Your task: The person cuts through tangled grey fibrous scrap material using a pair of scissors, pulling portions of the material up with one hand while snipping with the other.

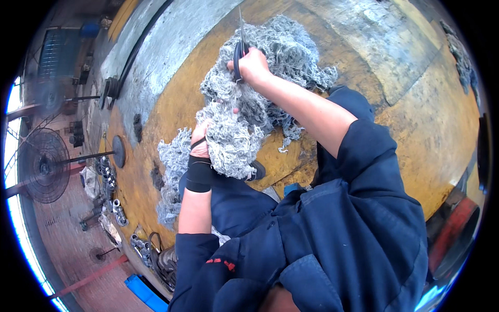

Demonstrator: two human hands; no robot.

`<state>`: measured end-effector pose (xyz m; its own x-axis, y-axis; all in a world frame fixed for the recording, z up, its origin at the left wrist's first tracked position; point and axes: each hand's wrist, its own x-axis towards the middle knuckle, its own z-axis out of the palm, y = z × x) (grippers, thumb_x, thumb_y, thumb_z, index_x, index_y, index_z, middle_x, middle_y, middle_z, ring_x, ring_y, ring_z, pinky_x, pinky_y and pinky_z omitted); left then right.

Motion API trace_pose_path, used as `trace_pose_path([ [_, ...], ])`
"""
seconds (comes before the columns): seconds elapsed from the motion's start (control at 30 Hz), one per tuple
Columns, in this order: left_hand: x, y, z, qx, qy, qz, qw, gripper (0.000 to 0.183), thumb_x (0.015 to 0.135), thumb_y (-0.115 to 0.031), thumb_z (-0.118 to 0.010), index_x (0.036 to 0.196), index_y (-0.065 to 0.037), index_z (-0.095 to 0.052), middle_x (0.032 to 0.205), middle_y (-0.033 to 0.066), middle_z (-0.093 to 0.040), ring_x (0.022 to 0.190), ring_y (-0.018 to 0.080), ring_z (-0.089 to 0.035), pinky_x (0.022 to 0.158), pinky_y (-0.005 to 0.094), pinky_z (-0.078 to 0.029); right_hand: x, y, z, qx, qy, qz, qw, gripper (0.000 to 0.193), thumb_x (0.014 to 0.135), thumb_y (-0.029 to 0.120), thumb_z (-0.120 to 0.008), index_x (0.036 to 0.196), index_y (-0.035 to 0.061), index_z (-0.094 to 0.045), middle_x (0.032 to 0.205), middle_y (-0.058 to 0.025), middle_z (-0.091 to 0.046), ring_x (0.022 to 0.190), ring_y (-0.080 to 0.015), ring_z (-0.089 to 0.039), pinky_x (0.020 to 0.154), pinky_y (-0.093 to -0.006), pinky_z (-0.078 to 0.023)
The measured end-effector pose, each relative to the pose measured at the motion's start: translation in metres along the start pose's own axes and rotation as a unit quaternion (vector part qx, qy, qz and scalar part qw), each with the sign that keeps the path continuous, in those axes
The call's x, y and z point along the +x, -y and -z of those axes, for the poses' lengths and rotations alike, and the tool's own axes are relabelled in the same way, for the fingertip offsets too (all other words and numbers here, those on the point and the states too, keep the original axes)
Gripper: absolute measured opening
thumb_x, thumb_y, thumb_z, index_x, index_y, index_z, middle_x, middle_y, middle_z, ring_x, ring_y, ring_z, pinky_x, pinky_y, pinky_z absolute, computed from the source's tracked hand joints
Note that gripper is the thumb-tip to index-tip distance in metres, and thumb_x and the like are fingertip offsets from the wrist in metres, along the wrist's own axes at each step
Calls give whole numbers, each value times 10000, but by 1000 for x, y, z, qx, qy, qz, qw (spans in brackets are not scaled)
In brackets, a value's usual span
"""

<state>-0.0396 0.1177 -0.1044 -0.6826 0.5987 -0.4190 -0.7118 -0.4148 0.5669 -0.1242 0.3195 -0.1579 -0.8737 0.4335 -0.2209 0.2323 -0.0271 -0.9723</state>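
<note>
A big heap of tangled grey-white thread waste (288,49) lies on the stained yellow floor in front of me. My right hand (253,66) is closed around the black handles of a pair of scissors (239,54), whose blades point away from me over the heap. My left hand (200,136), with a black band on the wrist, grips a bulky clump of thread waste (228,140) above my lap. Strands bury most of its fingers; only some tips show. Threads run together between this clump and the heap, so I cannot tell whether they are joined.
More thread waste (174,156) lies to the left of my left forearm. Farther left stand a pedestal fan (44,165) and its round base (119,151). Metal parts (118,212) lie along the lower left. A red-and-black drum-like object (455,234) is at the right.
</note>
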Motion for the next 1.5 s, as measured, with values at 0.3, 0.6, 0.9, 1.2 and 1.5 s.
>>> trace_pose_path([
  [0.3,45,-34,35,32,0,-27,999,489,864,-187,-513,1301,22,-447,1250,175,-544,1114,302,-560,948,444,-463,70,12,20,181,-123,-15,976,201,615,56,-766,704,-11,-598,672,-93,-617,589,-184,-590,543,-309,-459],
  [0.6,97,-17,52,-108,54,33,992,632,871,-455,-593,1286,6,-474,1235,170,-568,1098,299,-572,954,467,-453,77,-31,42,-331,-59,-11,942,436,748,330,-728,1000,9,-573,937,-160,-662,914,-294,-645,816,-392,-491],
  [0.9,93,2,55,-88,-49,84,991,464,924,-375,-542,1194,3,-553,1115,157,-635,982,284,-633,876,439,-509,39,-13,37,-91,224,-116,963,650,656,538,-779,894,-42,-608,817,-145,-607,741,-180,-625,653,-313,-522],
  [1.2,76,19,59,-146,-30,101,984,626,931,-485,-461,1299,21,-445,1243,212,-538,1130,330,-543,974,480,-434,-17,-19,-3,-203,204,-5,958,386,608,198,-805,846,10,-566,829,-149,-650,725,-241,-649,696,-344,-503],
  [1.5,48,41,108,-7,-186,49,981,408,945,-329,-482,1239,-46,-508,1216,150,-551,1083,263,-576,949,394,-475,-102,-15,-4,-178,362,294,866,317,738,165,-718,882,11,-481,798,-129,-588,732,-305,-622,650,-381,-503],
])
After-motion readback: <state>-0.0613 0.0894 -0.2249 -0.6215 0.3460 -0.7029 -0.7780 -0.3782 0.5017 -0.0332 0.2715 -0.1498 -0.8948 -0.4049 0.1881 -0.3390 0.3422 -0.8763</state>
